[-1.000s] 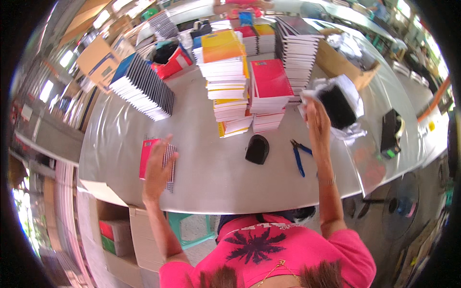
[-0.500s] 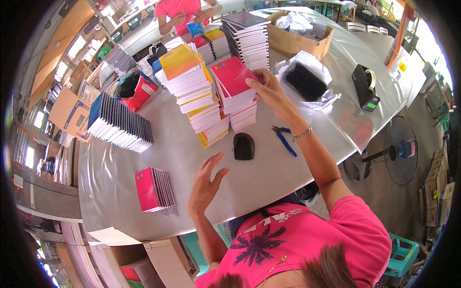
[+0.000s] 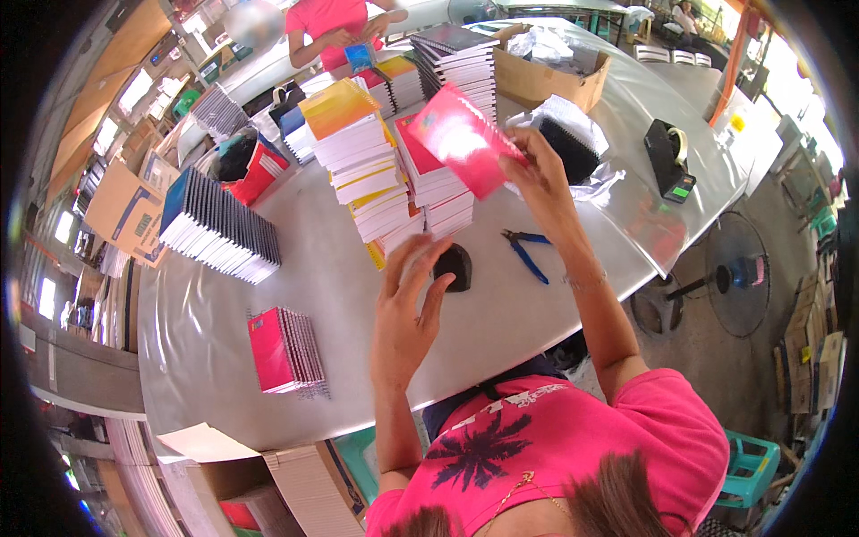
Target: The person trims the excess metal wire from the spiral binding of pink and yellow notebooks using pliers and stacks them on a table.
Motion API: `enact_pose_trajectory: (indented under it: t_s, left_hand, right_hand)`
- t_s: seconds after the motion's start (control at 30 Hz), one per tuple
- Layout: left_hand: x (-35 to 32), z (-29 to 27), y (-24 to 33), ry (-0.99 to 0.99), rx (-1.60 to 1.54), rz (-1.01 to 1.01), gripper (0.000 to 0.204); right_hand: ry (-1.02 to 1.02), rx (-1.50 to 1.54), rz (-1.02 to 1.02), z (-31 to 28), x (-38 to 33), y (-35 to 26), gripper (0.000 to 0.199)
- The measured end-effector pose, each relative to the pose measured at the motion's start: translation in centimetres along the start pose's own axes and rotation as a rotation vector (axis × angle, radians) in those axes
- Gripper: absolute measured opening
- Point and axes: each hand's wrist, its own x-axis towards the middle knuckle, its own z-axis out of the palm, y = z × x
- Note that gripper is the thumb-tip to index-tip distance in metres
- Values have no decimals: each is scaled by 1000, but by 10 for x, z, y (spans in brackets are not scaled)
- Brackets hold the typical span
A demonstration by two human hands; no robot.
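Observation:
My right hand (image 3: pixel 541 170) grips a red-covered notebook (image 3: pixel 456 134) by its near right edge, tilted above the stack of red notebooks (image 3: pixel 438 190). Light glares off its cover. My left hand (image 3: pixel 407 304) is raised over the table with fingers apart, holding nothing. Just beyond its fingertips lies a small dark, rounded object (image 3: pixel 458 268). Blue-handled pliers (image 3: pixel 530 255) rest opened on the table below my right hand. At left, a small pile of red spiral-bound notebooks (image 3: pixel 284 349) sits on the table.
Tall piles of yellow notebooks (image 3: pixel 344 116) and black-bound books (image 3: pixel 465 67) stand beyond my hands. Black coils (image 3: pixel 568 152) lie on white paper, near a tape dispenser (image 3: pixel 671 161). Blue-covered spiral books (image 3: pixel 219 228) stand left. A person (image 3: pixel 331 27) works across the table.
My right hand has lifted the red notebook off the top of its stack and tilted it. My left hand has moved up and right, toward the small dark object.

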Motion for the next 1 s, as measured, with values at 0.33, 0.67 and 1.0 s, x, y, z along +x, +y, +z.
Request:
enact_pose_trajectory:
  t_s: [0.33,0.67,1.0]
  left_hand:
    - [-44,57,-21,-317,476,-111,46]
    - [-51,40,-22,-389,515,-163,35]
    - [-81,31,-23,-204,612,-347,19]
  right_hand:
    - [-436,-291,-13,17,-129,18,26]
    - [-218,-464,36,-81,11,119,17]
    - [62,-1187,112,-99,61,223,40]
